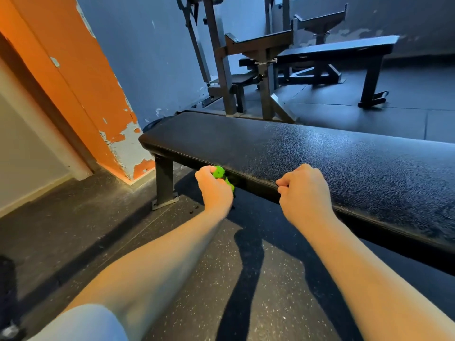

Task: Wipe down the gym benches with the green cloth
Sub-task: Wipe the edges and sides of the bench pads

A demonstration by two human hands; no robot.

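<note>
Bench (320, 153) edge, left hand (214, 189) clutching green cloth (219, 172) there, right hand (304, 190) resting fisted, empty

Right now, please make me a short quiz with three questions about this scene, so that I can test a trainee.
1. True or false: the green cloth is in the right hand.
2. Where on the near bench is the cloth held? A) on top of the pad B) against the front side of the pad C) around the leg
3. Fill in: the wall corner to the left of the bench shows peeling ____ paint.

Key: 1 false, the left hand grips it; 2 B; 3 orange.
</note>
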